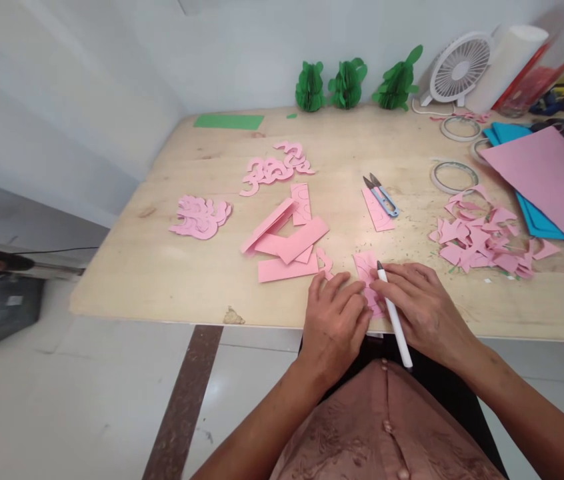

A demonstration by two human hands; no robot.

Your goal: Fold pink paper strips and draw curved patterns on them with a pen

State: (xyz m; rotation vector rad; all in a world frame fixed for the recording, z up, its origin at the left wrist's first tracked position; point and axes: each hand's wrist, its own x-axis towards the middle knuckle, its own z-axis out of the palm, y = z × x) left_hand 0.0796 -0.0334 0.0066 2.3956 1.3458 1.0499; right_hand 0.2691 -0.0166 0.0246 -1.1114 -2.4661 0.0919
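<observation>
A white pen with a dark tip is held in my right hand, its tip pointing away from me. Under both hands, near the table's front edge, lies a pink paper strip with curved drawn lines; my fingers cover part of it. My left hand rests on the tabletop with its fingers laid out, the fingertips at the strip's left side. A wavy pink paper cutout lies just beyond my left fingertips. Several folded pink paper strips are heaped beyond that hand.
Blue thread snips lie on another marked pink strip. Pink cutouts and a stack lie left. Pink scraps, tape rolls and pink sheets lie right. Green paper figures and a fan stand behind.
</observation>
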